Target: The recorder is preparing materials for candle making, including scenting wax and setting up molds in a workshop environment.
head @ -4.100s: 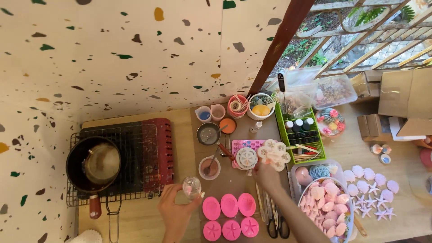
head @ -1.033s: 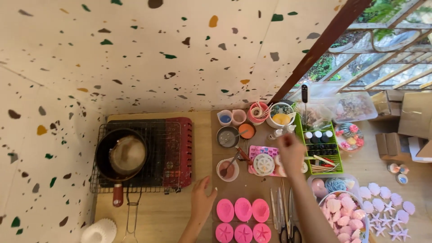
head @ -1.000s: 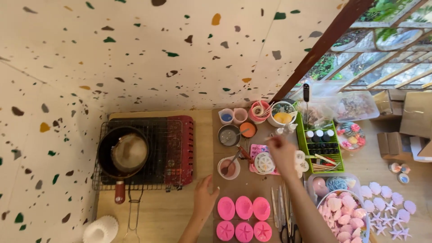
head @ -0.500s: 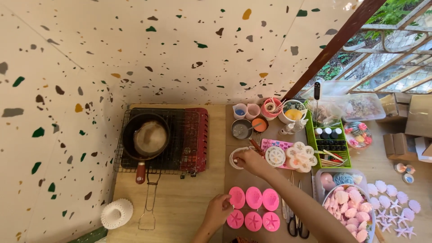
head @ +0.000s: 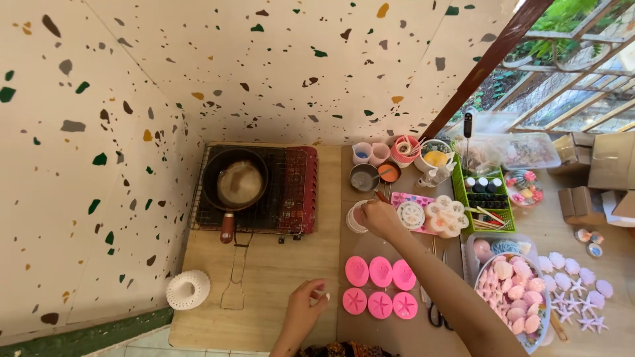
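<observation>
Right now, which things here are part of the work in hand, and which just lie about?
In hand:
right hand at the small white cup
left hand beside the pink moulds

Lying about:
pan on the red stove
green basket
scissors
white ridged holder

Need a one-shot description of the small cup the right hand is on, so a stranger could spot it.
Start at the red stove with the dark pan. Just right of it, on the brown mat, the right hand rests on a small white cup with pinkish contents. It sits alone, below the metal cup, above six pink moulds.
</observation>
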